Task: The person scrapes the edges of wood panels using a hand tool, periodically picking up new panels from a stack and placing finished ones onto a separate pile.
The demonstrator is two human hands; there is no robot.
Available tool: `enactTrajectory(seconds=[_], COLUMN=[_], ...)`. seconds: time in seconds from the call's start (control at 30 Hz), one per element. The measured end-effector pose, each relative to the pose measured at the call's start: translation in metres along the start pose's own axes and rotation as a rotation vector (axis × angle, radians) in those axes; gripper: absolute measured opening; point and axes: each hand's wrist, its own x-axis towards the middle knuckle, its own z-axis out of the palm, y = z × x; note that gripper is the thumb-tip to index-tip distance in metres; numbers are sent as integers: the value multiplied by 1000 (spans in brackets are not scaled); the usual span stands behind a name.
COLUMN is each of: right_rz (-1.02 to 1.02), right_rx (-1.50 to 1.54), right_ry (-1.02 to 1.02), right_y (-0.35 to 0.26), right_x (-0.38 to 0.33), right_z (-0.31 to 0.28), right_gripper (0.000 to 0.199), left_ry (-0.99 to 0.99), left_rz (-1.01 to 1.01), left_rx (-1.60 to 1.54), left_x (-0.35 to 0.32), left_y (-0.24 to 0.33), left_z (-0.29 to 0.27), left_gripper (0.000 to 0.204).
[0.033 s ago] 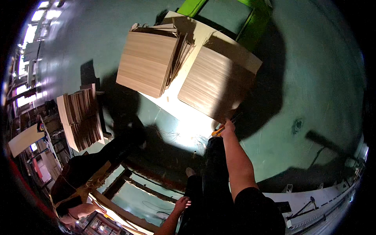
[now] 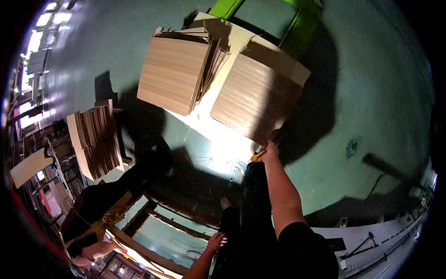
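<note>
My right hand reaches forward to the near corner of a stack of light wood-grain panels and touches its edge. An orange-handled tool sticks out of this hand toward the left. My left hand hangs low beside my dark trouser leg, fingers apart, holding nothing. The stack rests on a pale base sheet on the green floor.
A second, taller pile of wood-grain panels lies to the left of the first. A green metal frame stands behind. Another panel stack sits at the left. A person in dark clothes bends over a wooden frame at lower left.
</note>
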Motion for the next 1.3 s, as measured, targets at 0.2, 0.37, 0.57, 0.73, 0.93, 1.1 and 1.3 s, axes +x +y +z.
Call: enactTrajectory(seconds=[0.2, 0.37, 0.57, 0.73, 0.93, 1.1, 1.3], right_rz=[35, 37, -41, -55, -75, -109, -121], right_rx=[108, 27, -106, -107, -81, -244, -275], right_ry=[-156, -156, -62, -224, -134, -24, 55], right_y=[13, 9, -3, -8, -5, 4, 26], right_x=[-22, -8, -9, -28, -34, -30, -32], right_z=[-8, -3, 6, 8, 10, 34, 47], right_gripper=[30, 36, 38, 30, 30, 35, 38], left_ry=[11, 18, -2, -34, -53, -78, -59], left_rz=[-15, -44, -39, 4, -2, 4, 13], left_rx=[28, 22, -4, -3, -13, 5, -16], left_x=[-1, -1, 2, 0, 3, 4, -2], left_y=[5, 13, 17, 6, 6, 9, 11], left_z=[-6, -8, -3, 0, 1, -2, 1], left_gripper=[38, 37, 38, 38, 40, 41, 44])
